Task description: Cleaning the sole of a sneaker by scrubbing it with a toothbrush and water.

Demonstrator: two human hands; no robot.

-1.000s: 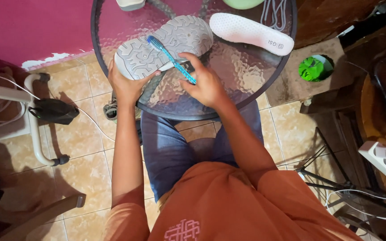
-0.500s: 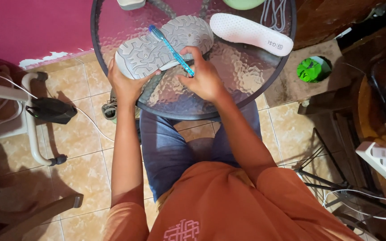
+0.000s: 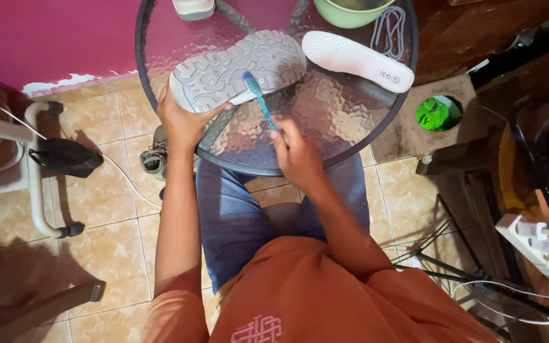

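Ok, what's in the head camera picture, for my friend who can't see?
A person's left hand holds a grey shoe sole-up on a round glass table, while the right hand scrubs it with a blue toothbrush. A white insole lies nearby.

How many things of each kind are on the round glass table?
Grey shoe held sole-up: 1
Blue toothbrush: 1
White perforated insole: 1
Green plastic bowl: 1
Grey coiled shoelace: 1
White object at the far edge, mostly cut off: 1
Total: 6
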